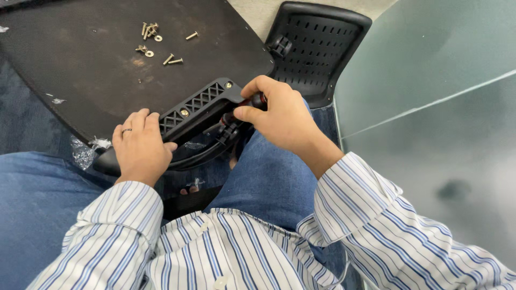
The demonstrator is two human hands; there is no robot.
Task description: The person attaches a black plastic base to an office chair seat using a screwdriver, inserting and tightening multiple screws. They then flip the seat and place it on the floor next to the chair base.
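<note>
An upturned chair seat (107, 80), dark and flat, rests against my knees. A black plastic armrest bracket (201, 104) with two screws in it lies along the seat's near edge. My left hand (141, 147), a ring on one finger, presses down on the bracket's left end. My right hand (279, 115) is closed around a screwdriver with a red and black handle (257, 101), just right of the bracket. The tool's tip is hidden under my fingers.
Several loose brass screws and washers (156, 40) lie on the seat's underside. A black perforated chair back (317, 48) lies at the upper right. Crumpled clear plastic wrap (86, 150) sits by my left knee. A frosted glass wall (430, 107) stands on the right.
</note>
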